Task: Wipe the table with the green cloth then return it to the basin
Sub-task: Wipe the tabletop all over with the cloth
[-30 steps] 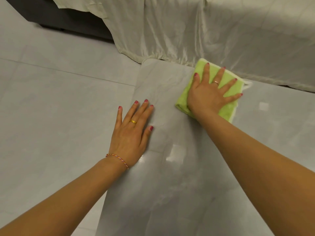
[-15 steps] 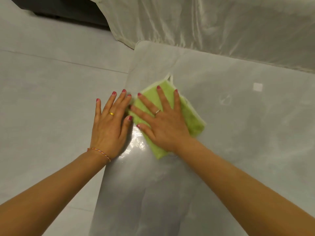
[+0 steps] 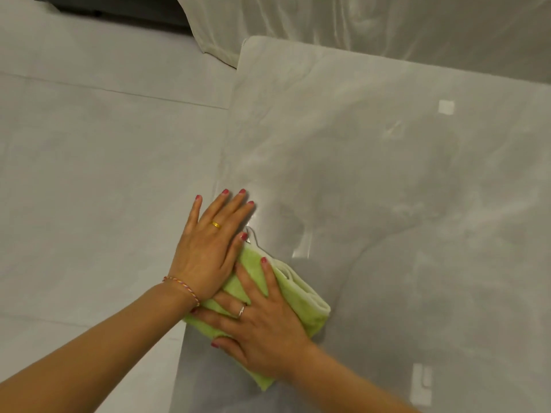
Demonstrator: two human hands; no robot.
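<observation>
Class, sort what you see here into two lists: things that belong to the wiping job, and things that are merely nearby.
Part of the job:
green cloth
table
right hand, flat on the cloth
left hand, flat at the table's edge

Merely nearby:
pale draped sheet
tiled floor

The basin is not in view.

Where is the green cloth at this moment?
In the head view the green cloth lies on the table, near its left edge, pressed flat under the right hand; the left hand overlaps its left corner.

Two hands lie flat on one glossy grey table (image 3: 372, 174): the left hand (image 3: 208, 248) and the right hand (image 3: 262, 326). There is one green cloth (image 3: 301, 302). Each hand wears one ring, and one braided bracelet (image 3: 182, 286) circles the left wrist.
</observation>
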